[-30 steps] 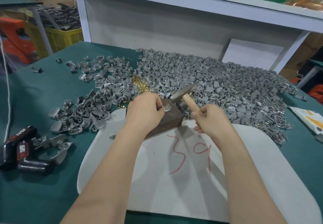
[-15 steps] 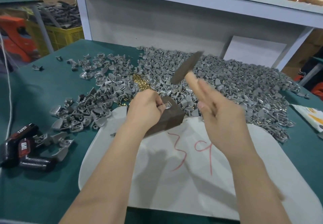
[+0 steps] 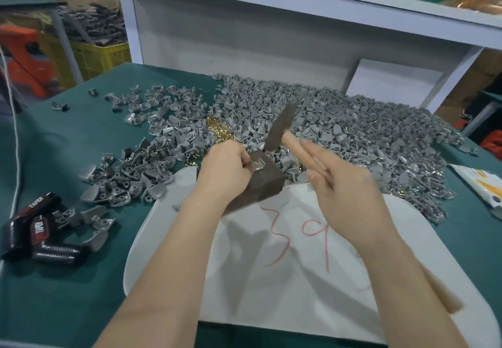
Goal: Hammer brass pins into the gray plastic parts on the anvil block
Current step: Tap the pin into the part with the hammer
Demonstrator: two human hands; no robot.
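We log bright, diffuse light from above. Soft shadows lie on the white mat (image 3: 271, 293) just below the left hand (image 3: 225, 168). The right hand (image 3: 350, 198) and hammer (image 3: 279, 127) are motion-smeared, and the frame edges bow.

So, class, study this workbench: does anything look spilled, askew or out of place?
Nothing looks damaged. Brass pins lie loose among the gray parts, which sprawl over the green table unboxed. The anvil block sits skewed at the far edge of the white mat.
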